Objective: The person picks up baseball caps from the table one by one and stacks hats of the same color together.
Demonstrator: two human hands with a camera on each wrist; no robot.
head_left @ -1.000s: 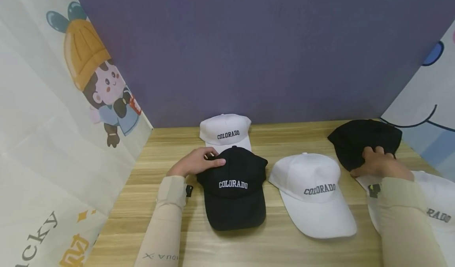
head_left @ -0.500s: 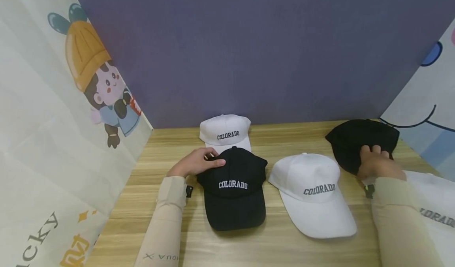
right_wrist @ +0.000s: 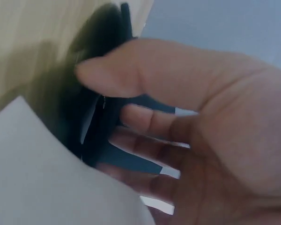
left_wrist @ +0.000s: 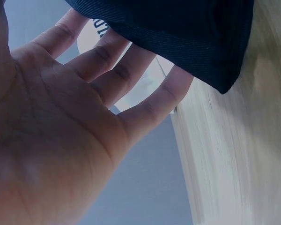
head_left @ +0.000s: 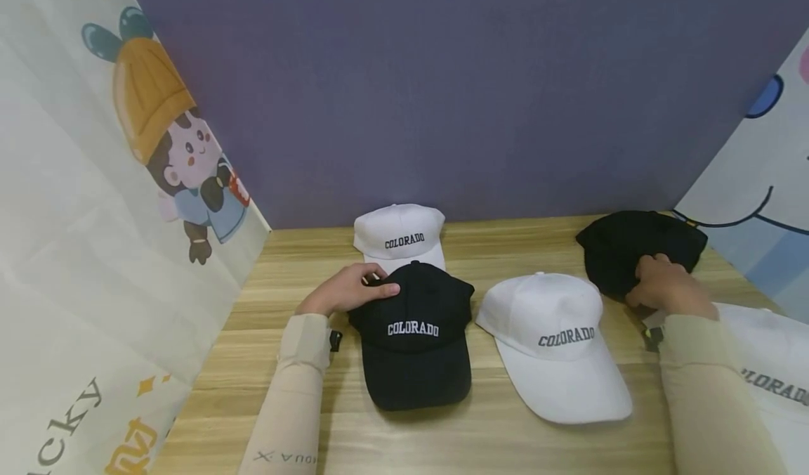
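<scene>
My left hand [head_left: 347, 289] grips the left side of a black cap [head_left: 417, 373] marked COLORADO, brim facing me. Its thumb lies on the crown; in the left wrist view the fingers [left_wrist: 150, 103] pass behind the cap's dark edge. Toward the back right, my right hand [head_left: 673, 289] holds another black cap [head_left: 616, 243], whose front is turned out of sight. In the right wrist view, the thumb [right_wrist: 112, 75] and bent fingers come together around dark fabric, somewhat blurred. My right sleeve partly covers a white cap [head_left: 774, 341] close to that hand.
A white COLORADO cap [head_left: 565, 320] lies between the two black ones. Behind the left black cap, another white cap [head_left: 398, 229] stands near the purple-grey back wall [head_left: 468, 95]. Printed side walls border the wooden table [head_left: 537, 454].
My right hand has shifted left and the far black cap has slid slightly left with it. The white cap under my right sleeve has shifted a little. My left hand stays put.
</scene>
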